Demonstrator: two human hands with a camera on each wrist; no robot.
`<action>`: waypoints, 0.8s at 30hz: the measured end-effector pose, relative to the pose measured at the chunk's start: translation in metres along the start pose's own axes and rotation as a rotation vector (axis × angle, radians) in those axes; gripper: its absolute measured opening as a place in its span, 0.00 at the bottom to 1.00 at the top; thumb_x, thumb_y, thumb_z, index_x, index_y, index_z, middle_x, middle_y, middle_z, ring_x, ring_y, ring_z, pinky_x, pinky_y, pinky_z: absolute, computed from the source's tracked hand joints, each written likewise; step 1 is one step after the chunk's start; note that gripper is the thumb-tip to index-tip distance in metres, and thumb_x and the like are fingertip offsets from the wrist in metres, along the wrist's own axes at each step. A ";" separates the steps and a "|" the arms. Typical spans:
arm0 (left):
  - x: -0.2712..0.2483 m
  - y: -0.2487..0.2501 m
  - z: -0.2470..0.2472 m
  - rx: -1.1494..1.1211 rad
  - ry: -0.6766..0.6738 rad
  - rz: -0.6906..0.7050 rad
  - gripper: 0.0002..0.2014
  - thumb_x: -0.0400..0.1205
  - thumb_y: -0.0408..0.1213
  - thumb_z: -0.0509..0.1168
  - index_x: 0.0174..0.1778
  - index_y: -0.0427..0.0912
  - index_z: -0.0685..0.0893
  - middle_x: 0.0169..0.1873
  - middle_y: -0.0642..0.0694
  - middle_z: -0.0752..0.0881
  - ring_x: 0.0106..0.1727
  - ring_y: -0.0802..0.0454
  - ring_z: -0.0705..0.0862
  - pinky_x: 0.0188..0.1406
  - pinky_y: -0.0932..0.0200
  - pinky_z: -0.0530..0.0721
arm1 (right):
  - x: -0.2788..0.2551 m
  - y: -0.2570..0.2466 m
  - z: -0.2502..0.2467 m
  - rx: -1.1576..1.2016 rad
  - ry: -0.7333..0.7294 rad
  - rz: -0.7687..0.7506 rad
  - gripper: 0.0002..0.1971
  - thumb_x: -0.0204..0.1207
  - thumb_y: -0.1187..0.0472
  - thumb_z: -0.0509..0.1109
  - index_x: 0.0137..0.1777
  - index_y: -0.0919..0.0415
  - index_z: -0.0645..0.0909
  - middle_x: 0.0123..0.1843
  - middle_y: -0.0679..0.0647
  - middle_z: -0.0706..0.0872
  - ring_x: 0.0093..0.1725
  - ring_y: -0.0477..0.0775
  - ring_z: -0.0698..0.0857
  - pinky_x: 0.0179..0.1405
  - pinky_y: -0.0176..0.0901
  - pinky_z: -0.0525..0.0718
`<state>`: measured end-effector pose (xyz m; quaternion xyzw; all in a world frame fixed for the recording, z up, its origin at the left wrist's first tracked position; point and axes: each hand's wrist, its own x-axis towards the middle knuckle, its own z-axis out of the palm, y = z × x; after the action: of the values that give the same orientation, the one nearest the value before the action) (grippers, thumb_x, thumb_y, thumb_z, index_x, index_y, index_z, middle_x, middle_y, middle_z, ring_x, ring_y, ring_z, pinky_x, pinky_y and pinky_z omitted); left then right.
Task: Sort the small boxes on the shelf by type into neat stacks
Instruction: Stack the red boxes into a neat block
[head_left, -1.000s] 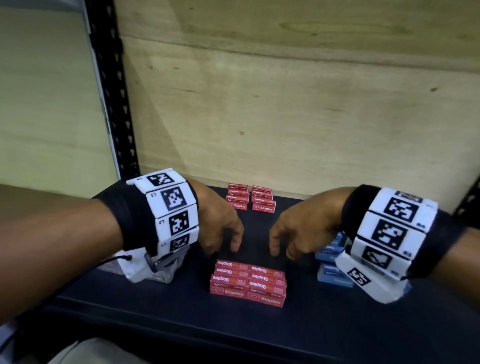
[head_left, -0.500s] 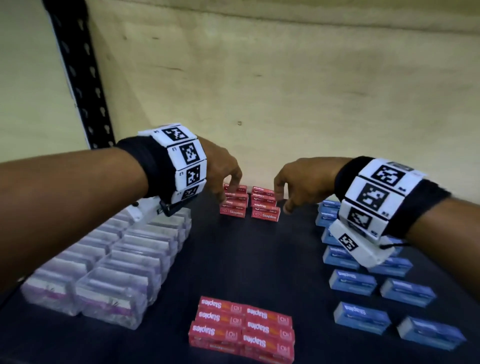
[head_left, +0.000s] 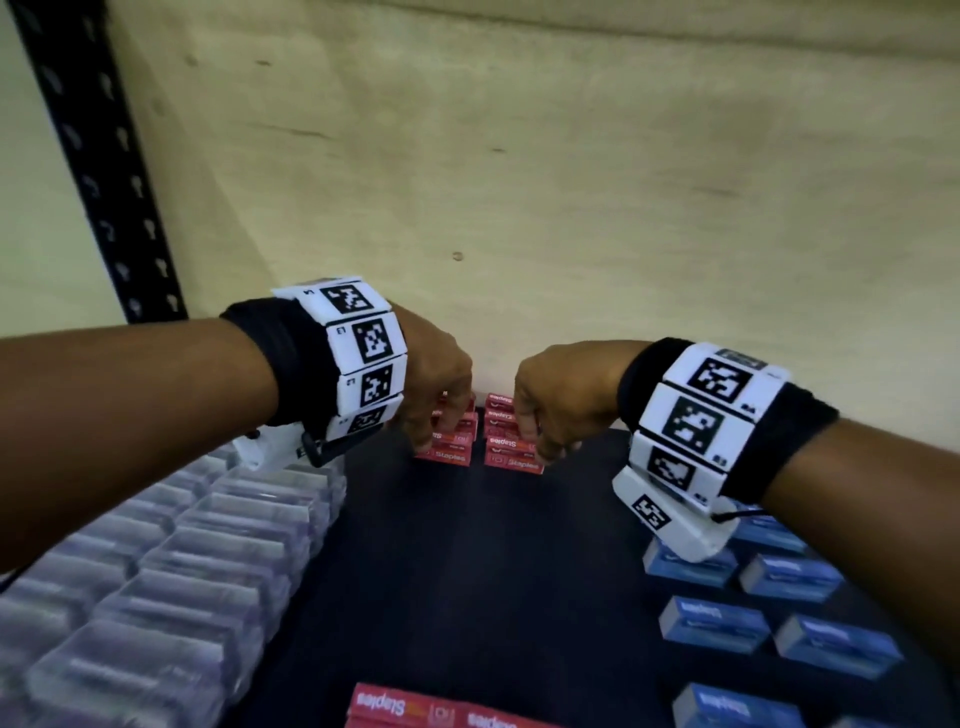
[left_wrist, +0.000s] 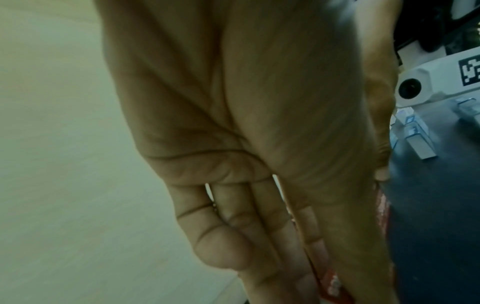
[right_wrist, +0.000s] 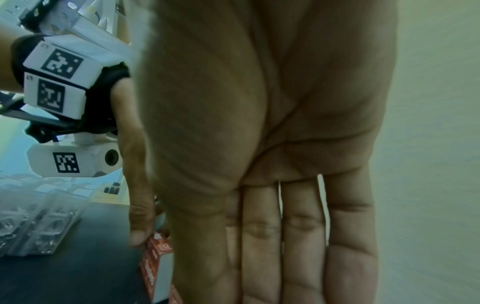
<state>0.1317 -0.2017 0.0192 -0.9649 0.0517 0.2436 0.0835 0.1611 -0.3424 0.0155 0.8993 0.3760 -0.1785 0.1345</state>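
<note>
Two short stacks of red Staples boxes stand side by side at the back of the dark shelf (head_left: 467, 571). My left hand (head_left: 441, 431) comes down over the left stack (head_left: 457, 453) and holds it between thumb and fingers. The left wrist view shows a sliver of red box (left_wrist: 333, 284) against the straight fingers (left_wrist: 259, 236). My right hand (head_left: 535, 436) clasps the right stack (head_left: 511, 458) the same way. In the right wrist view the thumb (right_wrist: 140, 232) touches the red box (right_wrist: 155, 265). A larger red stack (head_left: 441, 712) lies at the front edge.
Rows of clear plastic boxes (head_left: 182, 571) fill the left side of the shelf. Several blue boxes (head_left: 711, 623) lie spread out singly on the right. A plywood wall (head_left: 519, 208) closes the back, just behind the hands. A black perforated upright (head_left: 98, 171) stands at the left.
Both hands have left the front red stack, reached to the back of the shelf and closed on the two far red stacks. The view has tilted downward.
</note>
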 end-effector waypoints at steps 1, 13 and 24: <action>-0.001 0.001 0.000 -0.009 0.003 -0.004 0.15 0.78 0.39 0.75 0.60 0.46 0.87 0.29 0.56 0.84 0.16 0.71 0.78 0.17 0.79 0.73 | -0.001 -0.001 0.000 -0.011 0.006 -0.003 0.10 0.76 0.61 0.76 0.55 0.62 0.89 0.30 0.45 0.86 0.34 0.43 0.86 0.41 0.36 0.83; -0.054 0.021 0.014 -0.108 -0.035 0.015 0.13 0.77 0.39 0.75 0.57 0.49 0.87 0.47 0.47 0.92 0.44 0.52 0.90 0.39 0.65 0.84 | -0.056 -0.011 0.013 0.095 0.006 -0.024 0.05 0.74 0.62 0.75 0.48 0.56 0.91 0.38 0.47 0.92 0.37 0.42 0.88 0.36 0.35 0.82; -0.108 0.047 0.049 -0.043 -0.061 0.107 0.11 0.75 0.43 0.75 0.53 0.52 0.89 0.45 0.51 0.92 0.47 0.52 0.90 0.47 0.58 0.88 | -0.118 -0.036 0.047 0.115 -0.078 -0.100 0.06 0.73 0.60 0.76 0.48 0.55 0.91 0.40 0.46 0.93 0.35 0.41 0.87 0.30 0.30 0.78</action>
<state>0.0078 -0.2324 0.0218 -0.9545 0.0957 0.2779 0.0511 0.0478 -0.4091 0.0192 0.8780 0.4039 -0.2412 0.0880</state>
